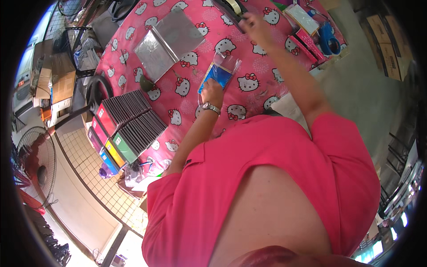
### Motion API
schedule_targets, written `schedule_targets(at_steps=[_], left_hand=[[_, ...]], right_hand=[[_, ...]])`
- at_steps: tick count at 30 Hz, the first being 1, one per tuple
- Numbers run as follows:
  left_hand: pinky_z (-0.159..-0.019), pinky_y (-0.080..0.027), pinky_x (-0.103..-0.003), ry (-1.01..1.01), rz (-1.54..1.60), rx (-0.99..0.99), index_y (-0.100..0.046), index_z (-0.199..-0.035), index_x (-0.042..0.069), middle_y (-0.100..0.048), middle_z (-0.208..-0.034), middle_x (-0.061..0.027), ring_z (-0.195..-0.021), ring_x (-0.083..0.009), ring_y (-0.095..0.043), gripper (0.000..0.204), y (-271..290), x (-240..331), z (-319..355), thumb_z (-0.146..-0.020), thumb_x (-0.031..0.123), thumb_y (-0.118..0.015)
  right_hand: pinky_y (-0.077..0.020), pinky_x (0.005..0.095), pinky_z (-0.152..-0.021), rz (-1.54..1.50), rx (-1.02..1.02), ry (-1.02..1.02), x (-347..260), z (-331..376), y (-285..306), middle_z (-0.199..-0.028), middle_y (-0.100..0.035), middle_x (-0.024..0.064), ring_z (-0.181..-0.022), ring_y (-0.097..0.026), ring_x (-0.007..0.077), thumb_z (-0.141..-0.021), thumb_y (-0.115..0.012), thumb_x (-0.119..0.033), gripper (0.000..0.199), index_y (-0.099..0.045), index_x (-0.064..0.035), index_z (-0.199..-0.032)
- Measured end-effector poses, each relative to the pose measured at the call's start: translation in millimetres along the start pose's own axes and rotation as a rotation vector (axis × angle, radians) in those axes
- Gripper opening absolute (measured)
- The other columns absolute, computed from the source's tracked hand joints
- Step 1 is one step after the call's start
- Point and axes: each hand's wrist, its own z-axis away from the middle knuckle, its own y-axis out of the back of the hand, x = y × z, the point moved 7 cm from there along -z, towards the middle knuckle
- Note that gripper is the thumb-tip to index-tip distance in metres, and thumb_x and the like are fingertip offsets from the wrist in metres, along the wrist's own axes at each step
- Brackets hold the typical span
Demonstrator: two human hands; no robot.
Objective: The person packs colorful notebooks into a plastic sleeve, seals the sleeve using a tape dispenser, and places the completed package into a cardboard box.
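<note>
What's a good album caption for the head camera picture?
Left hand on a blue packet, right hand by the tape dispenser, over a pink tablecloth.

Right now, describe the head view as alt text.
A person's left hand rests on a blue packet in clear plastic on a pink patterned tablecloth; the right hand is by a tape dispenser. Clear sheets and coloured stacks lie to the left.

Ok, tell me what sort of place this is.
Likely a makeshift workroom or stockroom, though I can't be sure: a tape dispenser and clear plastic sheets lie on a pink cartoon-cat tablecloth, with cardboard boxes off to the right.
</note>
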Motion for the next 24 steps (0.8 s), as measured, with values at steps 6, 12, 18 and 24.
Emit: schedule_targets(at_steps=[6,12,18,24], left_hand=[[-0.076,-0.052,-0.036,0.075,0.151,-0.091,-0.052,-0.098,-0.006,-0.055,-0.098,-0.0171,-0.09,-0.0283,-0.059,0.022,9.4,19.4,3.9,-0.085,0.011,-0.05],[-0.089,-0.046,-0.035,0.056,0.077,-0.168,-0.043,-0.122,-0.014,-0.051,-0.111,-0.0176,-0.102,-0.027,-0.052,0.044,-5.9,14.4,13.1,-0.085,0.009,-0.049],[-0.087,-0.046,-0.034,-0.006,-0.031,-0.064,-0.042,-0.125,-0.013,-0.051,-0.108,-0.0158,-0.1,-0.027,-0.052,0.047,-0.2,28.2,12.3,-0.084,0.008,-0.049],[-0.08,-0.049,-0.033,0.038,0.051,0.037,-0.044,-0.124,-0.009,-0.051,-0.106,-0.0145,-0.101,-0.0301,-0.052,0.052,-4.8,15.4,30.1,-0.082,0.017,-0.059]], right_hand=[[-0.0486,0.0271,-0.067,-0.17,-0.373,-0.473,102.8,-45.2,-4.3,-0.082,-0.063,-0.0024,-0.066,-0.051,0.0071,-0.082,-0.068,-0.031,0.025,-0.066,-0.0093,-0.095],[-0.0497,0.0265,-0.072,-0.886,-0.187,-0.511,96.9,-0.7,-7.2,-0.089,-0.057,0.0021,-0.074,-0.054,0.0089,-0.09,-0.056,-0.016,0.013,-0.058,-0.0045,-0.096],[-0.0437,0.0209,-0.061,-1.411,-0.799,-0.972,124.3,58.0,-69.6,-0.078,-0.053,0.001,-0.069,-0.052,0.0081,-0.091,-0.05,-0.008,0.006,-0.054,-0.0043,-0.088],[-0.0424,0.0275,-0.057,-0.51,-1.341,-0.044,-111.0,91.1,-140.9,-0.07,-0.059,0.0016,-0.065,-0.053,0.0107,-0.085,-0.061,-0.018,0.012,-0.061,-0.0054,-0.082]])
